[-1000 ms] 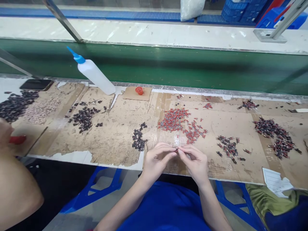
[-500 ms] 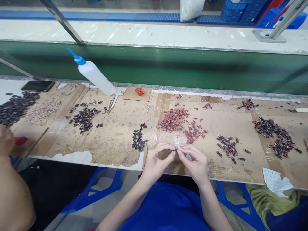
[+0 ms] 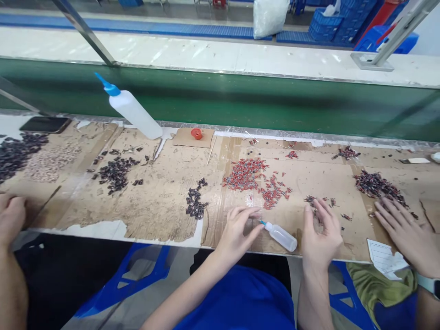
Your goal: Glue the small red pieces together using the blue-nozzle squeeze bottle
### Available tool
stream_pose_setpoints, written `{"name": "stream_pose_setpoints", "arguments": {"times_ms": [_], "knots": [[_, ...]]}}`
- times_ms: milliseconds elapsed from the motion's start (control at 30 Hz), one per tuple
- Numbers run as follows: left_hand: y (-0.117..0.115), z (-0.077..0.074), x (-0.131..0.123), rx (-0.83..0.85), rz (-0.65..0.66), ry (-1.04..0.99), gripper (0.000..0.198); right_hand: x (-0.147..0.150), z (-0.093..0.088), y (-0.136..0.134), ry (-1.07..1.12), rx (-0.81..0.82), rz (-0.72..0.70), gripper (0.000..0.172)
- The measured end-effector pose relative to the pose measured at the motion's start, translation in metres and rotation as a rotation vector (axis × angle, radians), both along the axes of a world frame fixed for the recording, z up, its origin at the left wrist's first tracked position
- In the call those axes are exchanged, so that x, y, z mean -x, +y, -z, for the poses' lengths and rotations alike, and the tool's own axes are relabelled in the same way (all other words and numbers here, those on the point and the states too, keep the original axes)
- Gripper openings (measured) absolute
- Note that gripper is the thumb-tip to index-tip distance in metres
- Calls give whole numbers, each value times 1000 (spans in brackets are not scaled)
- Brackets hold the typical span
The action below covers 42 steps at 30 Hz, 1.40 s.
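Observation:
My left hand (image 3: 237, 231) is above the cardboard near the table's front edge, thumb and forefinger apart, and nothing shows between them. Its thumb is close to the blue tip of a small clear squeeze bottle (image 3: 282, 237) lying on its side. Over a small pile of dark-and-red parts (image 3: 311, 200) is my right hand (image 3: 322, 231), with thumb and fingers spread; it partly covers the pile. A heap of tiny red-and-black parts (image 3: 244, 174) lies beyond my left hand. Left of that sits a cluster of small black pieces (image 3: 195, 204).
A co-worker's hand (image 3: 405, 229) spreads beside a dark heap (image 3: 378, 187) on the right; another person's hand (image 3: 12, 217) rests at the left edge. A large white bottle (image 3: 135, 114) leans at the back, near a red cup (image 3: 196, 134) on cardboard. A phone (image 3: 44, 124) lies far left.
My hands, pinched together over a tiny part before, have separated; the right moved right to the small pile. The small bottle is now uncovered. A co-worker's hand has come in at right.

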<state>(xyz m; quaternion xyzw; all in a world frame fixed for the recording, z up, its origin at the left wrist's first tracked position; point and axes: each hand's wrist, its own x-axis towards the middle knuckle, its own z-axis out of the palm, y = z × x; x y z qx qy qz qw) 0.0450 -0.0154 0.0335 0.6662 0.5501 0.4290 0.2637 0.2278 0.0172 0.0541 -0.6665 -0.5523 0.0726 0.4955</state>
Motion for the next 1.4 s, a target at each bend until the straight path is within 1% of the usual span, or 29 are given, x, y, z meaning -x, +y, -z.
{"name": "stream_pose_setpoints", "arguments": {"times_ms": [33,67,100,167,200,300,367,400,467,533,600,700,800,867,933,1000,1067,1133,1167,1200,1267,1300,1333,1400], "knots": [[4,0,1,-38,16,38,28,-5,0,-3,-100,31,-35,35],[10,0,2,-79,44,77,24,-8,1,-7,-197,78,-129,40],[19,-2,3,-118,87,123,25,-11,3,-12,-275,136,-255,47],[42,-6,4,-191,232,241,31,-14,9,-22,-373,235,-478,54],[55,-7,4,-206,315,314,32,-15,13,-27,-403,266,-533,53],[87,-7,3,-191,561,529,35,-20,24,-35,-418,275,-542,34],[97,-1,4,-170,665,643,45,-25,26,-36,-369,243,-527,26],[98,3,5,-170,679,686,51,-27,26,-36,-332,231,-518,25],[96,11,7,-192,655,745,60,-32,24,-35,-244,232,-486,27],[92,16,6,-228,631,776,66,-35,22,-34,-139,277,-435,31],[90,18,0,-251,643,784,68,-36,20,-35,-11,325,-381,36],[90,17,-7,-236,642,767,68,-33,18,-38,243,351,-292,42],[85,18,-4,-196,603,751,69,-30,17,-38,478,326,-202,45],[81,18,-1,-156,594,740,69,-27,14,-34,581,303,-205,44],[77,16,0,-88,585,716,69,-23,9,-28,659,295,-249,42],[75,10,-1,-19,581,680,70,-18,4,-21,733,287,-270,40],[73,3,2,-1,587,636,70,-15,-1,-16,814,267,-253,41],[69,-4,17,-41,530,590,69,-15,-3,-13,904,233,-224,41],[66,-6,30,-68,451,569,67,-17,-4,-13,947,214,-213,41],[63,-7,46,-86,314,555,61,-19,-3,-13,988,200,-208,40],[56,-6,81,-82,-8,554,42,-24,-2,-14,1057,192,-216,35],[54,-4,98,-68,-141,566,33,-26,-2,-14,1088,197,-227,32],[53,-2,113,-37,-215,593,27,-27,-1,-13,1122,202,-237,30],[53,2,134,8,-241,661,21,-28,0,-11,1193,196,-249,29]]}}
